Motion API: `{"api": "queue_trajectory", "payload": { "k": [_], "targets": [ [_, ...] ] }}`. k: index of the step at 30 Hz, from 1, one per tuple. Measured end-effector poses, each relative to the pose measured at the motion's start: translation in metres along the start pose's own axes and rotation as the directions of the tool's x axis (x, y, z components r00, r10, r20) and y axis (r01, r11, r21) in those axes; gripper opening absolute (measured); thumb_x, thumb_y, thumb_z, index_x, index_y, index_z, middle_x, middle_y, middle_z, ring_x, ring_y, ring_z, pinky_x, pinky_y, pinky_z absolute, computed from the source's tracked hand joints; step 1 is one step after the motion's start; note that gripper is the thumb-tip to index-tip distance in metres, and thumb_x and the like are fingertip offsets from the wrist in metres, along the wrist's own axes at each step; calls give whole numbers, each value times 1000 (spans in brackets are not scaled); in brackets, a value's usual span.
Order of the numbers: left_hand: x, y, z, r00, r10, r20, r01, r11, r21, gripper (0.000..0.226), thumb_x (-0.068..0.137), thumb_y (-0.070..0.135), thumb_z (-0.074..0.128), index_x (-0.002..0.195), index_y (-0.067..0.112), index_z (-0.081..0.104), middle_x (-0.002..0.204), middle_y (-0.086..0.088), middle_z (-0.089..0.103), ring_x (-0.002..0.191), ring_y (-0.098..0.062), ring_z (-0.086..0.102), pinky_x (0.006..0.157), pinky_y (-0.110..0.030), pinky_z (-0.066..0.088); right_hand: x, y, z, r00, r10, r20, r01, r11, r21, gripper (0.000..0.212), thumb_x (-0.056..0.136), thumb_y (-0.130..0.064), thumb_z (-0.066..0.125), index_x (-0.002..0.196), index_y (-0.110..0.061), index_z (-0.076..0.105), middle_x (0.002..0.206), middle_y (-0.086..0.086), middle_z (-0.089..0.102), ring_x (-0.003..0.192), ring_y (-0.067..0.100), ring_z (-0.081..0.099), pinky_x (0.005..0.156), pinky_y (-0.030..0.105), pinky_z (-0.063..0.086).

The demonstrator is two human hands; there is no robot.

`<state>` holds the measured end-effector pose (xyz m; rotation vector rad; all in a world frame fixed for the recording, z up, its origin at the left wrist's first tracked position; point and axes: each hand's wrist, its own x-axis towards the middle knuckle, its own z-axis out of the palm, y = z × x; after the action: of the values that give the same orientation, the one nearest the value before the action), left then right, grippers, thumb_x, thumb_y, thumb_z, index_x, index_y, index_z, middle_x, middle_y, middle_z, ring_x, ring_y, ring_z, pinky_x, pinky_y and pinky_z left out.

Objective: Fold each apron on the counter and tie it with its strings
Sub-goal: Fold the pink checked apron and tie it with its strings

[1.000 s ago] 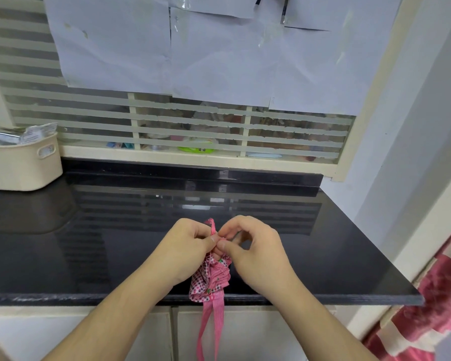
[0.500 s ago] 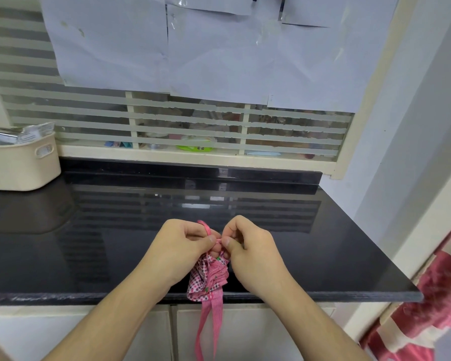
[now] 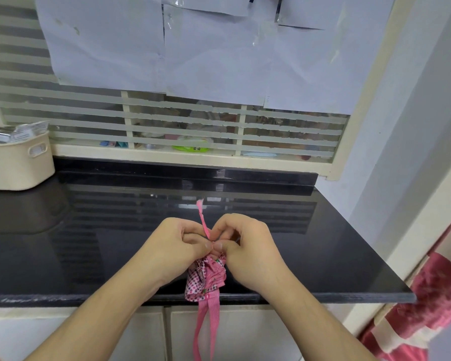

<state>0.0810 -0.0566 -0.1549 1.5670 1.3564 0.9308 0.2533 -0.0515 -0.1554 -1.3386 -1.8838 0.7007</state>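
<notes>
1. Cream basket (image 3: 16, 162): stands at the far left of the black counter (image 3: 89, 243), well apart from the work. It plays no part in the step in hand.

2. Left hand (image 3: 176, 246): fingers curled, thumb tip pressed against the right thumb tip at the top of the bundle. It pinches the pink string (image 3: 205, 225) from the left. Whether it also holds cloth under the fingers cannot be told.

3. Apron (image 3: 206, 278): a small pink checked bundle, gathered tight, lying at the front edge of the counter directly beneath both hands. Its long axis runs from the person toward the window, with the near end overhanging the edge.

4. String, upper end: one free end rises from the pinch point between the hands and points away from the person, tilted slightly left. It stands clear of the counter.

5. String tails (image 3: 206, 332): two lengths hang straight down from the near end of the bundle, in front of the cabinet doors (image 3: 245, 334).

6. Right hand (image 3: 248, 246): fingers curled, thumb meeting the left thumb. It pinches the same knot area from the right.

7. Governing relation: the knot sits midway between the hands, equally near to each. The free end lies above and beyond the pinch, along the bundle's axis. Judgement: tightening calls for pulling across that axis, one hand to each side.

8. Red and white cloth (image 3: 432, 308): hangs at the far right, beyond the counter's corner, apart from the work.
</notes>
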Motion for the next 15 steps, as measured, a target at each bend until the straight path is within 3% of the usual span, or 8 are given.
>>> {"api": "queue_trajectory", "payload": {
  "k": [2, 3, 6, 8, 12, 15],
  "targets": [
    [-1, -2, 5, 999, 27, -36, -25, 999, 41, 9, 87, 5, 79, 88, 14, 79, 78, -8, 79, 77, -23, 76, 73, -35, 62, 0, 0, 4, 999, -10, -34, 10, 1000, -6, 32, 87, 6, 67, 83, -26, 71, 74, -3, 68, 69, 4, 63, 62, 17, 50],
    [-1, -3, 8, 997, 43, -71, -36, 995, 91, 11, 84, 10, 82, 87, 19, 78, 78, -4, 78, 78, -21, 76, 77, -36, 63, 1, 0, 6, 998, -27, -49, 25, 999, -31, 32, 86, 6, 66, 82, -26, 70, 74, -3, 67, 70, 6, 62, 61, 20, 50],
    [-3, -3, 12, 977, 99, -189, -39, 954, 299, 18, 81, 23, 87, 90, 32, 74, 78, 15, 75, 75, -1, 71, 63, -14, 54, 1, 1, 7, 994, -65, -85, 59, 996, -73, 34, 83, 7, 66, 81, -27, 68, 73, -4, 65, 73, 10, 62, 63, 24, 53],
    [-5, -2, 11, 974, 108, -200, -41, 948, 315, 17, 83, 23, 87, 86, 33, 74, 76, 19, 74, 73, 3, 70, 61, -9, 50, -1, 3, 7, 994, -73, -82, 67, 995, -71, 35, 84, 7, 67, 83, -28, 67, 73, -2, 64, 73, 11, 61, 63, 22, 51],
    [-5, -1, 13, 964, 122, -235, -29, 931, 364, 14, 84, 30, 85, 77, 34, 73, 73, 22, 71, 72, 5, 68, 59, -12, 49, -2, 12, 10, 981, -150, -120, 134, 983, -127, 33, 87, 4, 67, 85, -29, 70, 77, -7, 61, 79, 9, 60, 66, 16, 47],
    [-7, -2, 14, 956, 122, -265, -8, 919, 394, 15, 85, 33, 83, 75, 34, 71, 71, 21, 70, 71, 5, 65, 57, -16, 48, -1, 19, 17, 955, -262, -137, 215, 934, -286, 25, 90, -3, 65, 87, -27, 73, 86, -11, 56, 78, 10, 59, 65, 26, 50]
  ]
}}
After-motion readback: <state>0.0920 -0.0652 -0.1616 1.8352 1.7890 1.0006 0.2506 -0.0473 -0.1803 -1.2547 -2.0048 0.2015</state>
